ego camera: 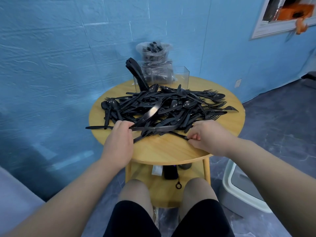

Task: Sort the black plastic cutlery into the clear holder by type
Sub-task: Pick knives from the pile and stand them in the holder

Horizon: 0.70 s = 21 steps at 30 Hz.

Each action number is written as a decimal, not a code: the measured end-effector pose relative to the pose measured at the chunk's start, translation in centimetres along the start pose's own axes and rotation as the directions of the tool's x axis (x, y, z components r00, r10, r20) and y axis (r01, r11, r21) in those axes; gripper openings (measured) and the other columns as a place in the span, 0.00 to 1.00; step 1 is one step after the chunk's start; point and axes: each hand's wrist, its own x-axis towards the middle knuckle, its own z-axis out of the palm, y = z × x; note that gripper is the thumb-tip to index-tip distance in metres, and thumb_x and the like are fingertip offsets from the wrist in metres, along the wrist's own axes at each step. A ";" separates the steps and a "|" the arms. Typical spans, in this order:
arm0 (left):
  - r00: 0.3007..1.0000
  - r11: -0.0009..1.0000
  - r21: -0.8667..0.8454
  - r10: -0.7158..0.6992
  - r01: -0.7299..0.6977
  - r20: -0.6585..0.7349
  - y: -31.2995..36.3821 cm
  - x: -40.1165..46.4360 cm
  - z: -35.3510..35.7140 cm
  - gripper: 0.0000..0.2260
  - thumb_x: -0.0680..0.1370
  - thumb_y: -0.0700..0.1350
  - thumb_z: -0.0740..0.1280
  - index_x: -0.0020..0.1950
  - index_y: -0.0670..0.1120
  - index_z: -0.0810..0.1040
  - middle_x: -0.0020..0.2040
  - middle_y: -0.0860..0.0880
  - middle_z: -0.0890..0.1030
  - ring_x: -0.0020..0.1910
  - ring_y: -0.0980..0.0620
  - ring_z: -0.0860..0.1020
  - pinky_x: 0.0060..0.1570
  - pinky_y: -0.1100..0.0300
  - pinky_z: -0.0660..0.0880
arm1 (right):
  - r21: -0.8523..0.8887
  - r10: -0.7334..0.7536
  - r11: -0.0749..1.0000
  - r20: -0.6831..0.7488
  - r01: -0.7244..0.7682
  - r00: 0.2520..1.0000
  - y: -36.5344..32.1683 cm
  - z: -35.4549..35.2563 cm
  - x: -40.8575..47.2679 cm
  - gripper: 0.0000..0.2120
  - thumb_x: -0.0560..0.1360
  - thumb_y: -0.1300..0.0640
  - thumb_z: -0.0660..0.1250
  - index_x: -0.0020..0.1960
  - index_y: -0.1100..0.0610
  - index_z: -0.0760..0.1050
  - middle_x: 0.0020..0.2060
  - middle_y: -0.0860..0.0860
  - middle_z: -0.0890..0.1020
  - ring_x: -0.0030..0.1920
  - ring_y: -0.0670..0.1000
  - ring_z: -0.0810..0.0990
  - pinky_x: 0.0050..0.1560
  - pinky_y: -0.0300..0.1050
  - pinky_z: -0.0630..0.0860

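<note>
A blue textured wall (68, 48) fills the background, with a white-framed opening (280, 19) at the upper right and a grey marbled floor (273, 127) below; a round wooden side table (164, 151) stands against the wall, a lower shelf (153, 183) beneath its top; a white bin (239, 190) sits on the floor at the right.

A large tangled heap of black plastic cutlery (167, 108) — knives, forks and spoons mixed — covers most of the tabletop; behind it, at the far edge, stands the clear holder (179, 77), its left compartment holding a leaning bunch of black knives (136, 72), its right compartment showing only clear walls; just behind the holder a plastic bag of cutlery (154, 60) rests against the wall.

The left hand (119, 139) lies at the near left edge of the heap, fingers curled round several knife handles (147, 128), one long knife (97, 127) jutting out to the left past the table rim; the right hand (210, 139) is at the near right edge, thumb and fingertips pinched together on the end of a thin black handle (179, 135) that runs back into the heap; which kind of utensil it is cannot be told.

On the lower shelf lie a dark phone (171, 173) with a ring strap, a white packet (157, 170) and a dark round object, partly hidden.
</note>
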 end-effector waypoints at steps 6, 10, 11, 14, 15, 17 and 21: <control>0.995 0.994 -0.113 -0.006 -0.005 -0.096 -0.6 0.1 -0.2 0.14 0.82 0.39 0.54 0.63 0.41 0.74 0.50 0.50 0.73 0.45 0.52 0.73 0.45 0.61 0.66 | -0.043 0.006 0.999 -0.123 -0.011 0.992 0.1 0.5 -0.3 0.08 0.73 0.58 0.63 0.44 0.54 0.81 0.39 0.45 0.75 0.42 0.52 0.78 0.39 0.45 0.76; 0.986 0.983 -0.179 0.020 -0.050 -0.167 0.2 0.4 -0.7 0.13 0.82 0.37 0.56 0.62 0.41 0.76 0.47 0.50 0.74 0.39 0.61 0.72 0.39 0.76 0.66 | -0.022 0.009 1.000 -0.229 -0.015 0.973 0.7 0.6 -0.8 0.05 0.74 0.60 0.65 0.44 0.56 0.79 0.41 0.48 0.76 0.37 0.53 0.78 0.32 0.44 0.72; 0.983 0.982 -0.181 0.025 -0.058 -0.180 0.4 0.6 -0.8 0.13 0.82 0.37 0.56 0.61 0.41 0.76 0.47 0.50 0.75 0.39 0.63 0.72 0.39 0.78 0.65 | -0.002 0.012 1.000 -0.245 -0.013 0.970 0.7 0.6 -0.8 0.04 0.75 0.60 0.63 0.45 0.56 0.77 0.43 0.48 0.77 0.38 0.53 0.77 0.32 0.46 0.72; 0.983 0.979 -0.183 0.061 -0.093 -0.172 1.2 0.9 -0.6 0.12 0.81 0.37 0.58 0.61 0.43 0.78 0.44 0.52 0.76 0.40 0.67 0.74 0.40 0.79 0.65 | 0.074 0.017 0.997 -0.274 0.004 0.962 0.7 0.3 -0.7 0.04 0.78 0.59 0.60 0.49 0.55 0.73 0.45 0.48 0.77 0.40 0.53 0.76 0.38 0.50 0.74; 0.985 0.976 -0.195 0.070 -0.100 -0.157 1.5 0.9 -0.4 0.12 0.81 0.37 0.58 0.61 0.43 0.78 0.44 0.52 0.77 0.41 0.70 0.74 0.41 0.80 0.65 | 0.102 0.019 0.995 -0.281 0.010 0.960 0.6 0.1 -0.6 0.04 0.78 0.60 0.59 0.50 0.56 0.73 0.45 0.48 0.77 0.41 0.52 0.76 0.40 0.50 0.74; 0.990 0.970 -0.223 0.069 -0.096 -0.124 2.2 1.0 -0.1 0.12 0.81 0.38 0.59 0.61 0.45 0.79 0.45 0.54 0.79 0.41 0.69 0.75 0.41 0.81 0.65 | 0.154 0.024 0.988 -0.303 0.025 0.953 0.1 -0.1 -0.2 0.05 0.77 0.62 0.60 0.51 0.57 0.74 0.44 0.49 0.77 0.42 0.52 0.75 0.42 0.48 0.73; 0.996 0.957 -0.288 0.014 -0.038 -0.086 2.7 1.2 0.1 0.12 0.81 0.40 0.60 0.61 0.48 0.79 0.44 0.60 0.79 0.40 0.68 0.76 0.40 0.80 0.67 | 0.195 0.045 0.980 -0.385 0.033 0.922 -0.2 -0.5 0.6 0.07 0.73 0.66 0.64 0.49 0.58 0.76 0.44 0.51 0.76 0.40 0.51 0.75 0.41 0.49 0.75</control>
